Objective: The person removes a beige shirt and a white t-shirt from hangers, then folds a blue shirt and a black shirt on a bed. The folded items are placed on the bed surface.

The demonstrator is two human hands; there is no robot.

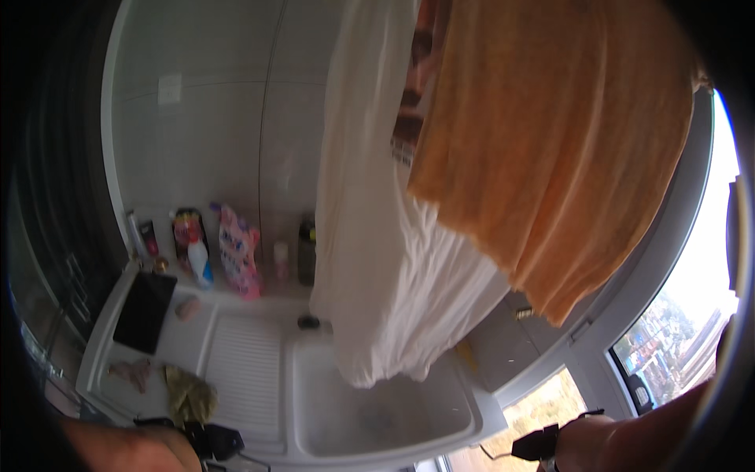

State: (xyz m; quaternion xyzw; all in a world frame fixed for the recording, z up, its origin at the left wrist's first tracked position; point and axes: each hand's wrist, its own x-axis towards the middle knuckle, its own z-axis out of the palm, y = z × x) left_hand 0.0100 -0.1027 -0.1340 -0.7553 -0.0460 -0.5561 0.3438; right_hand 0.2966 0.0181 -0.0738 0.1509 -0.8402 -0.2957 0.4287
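Both my hands are out of view below the picture's bottom edge. Only my left forearm [133, 445] and my right forearm [607, 439] show, each with a black strapped device at the wrist. Before me hangs a white cloth garment [365, 236] with a printed picture, its lower end over the basin of a white laundry sink [312, 439]. An orange-brown towel [531, 147] hangs in front of it on the right. Near my left wrist, a crumpled olive cloth [191, 395] lies at the sink's left side, beside a ribbed washboard surface [245, 377].
Along the back ledge stand a white-and-blue spray bottle [199, 259], a pink printed bag [239, 253] and a dark bottle [307, 253]. A black flat panel [144, 312] and a small greyish cloth [134, 374] are at left. A window frame [596, 377] borders the right.
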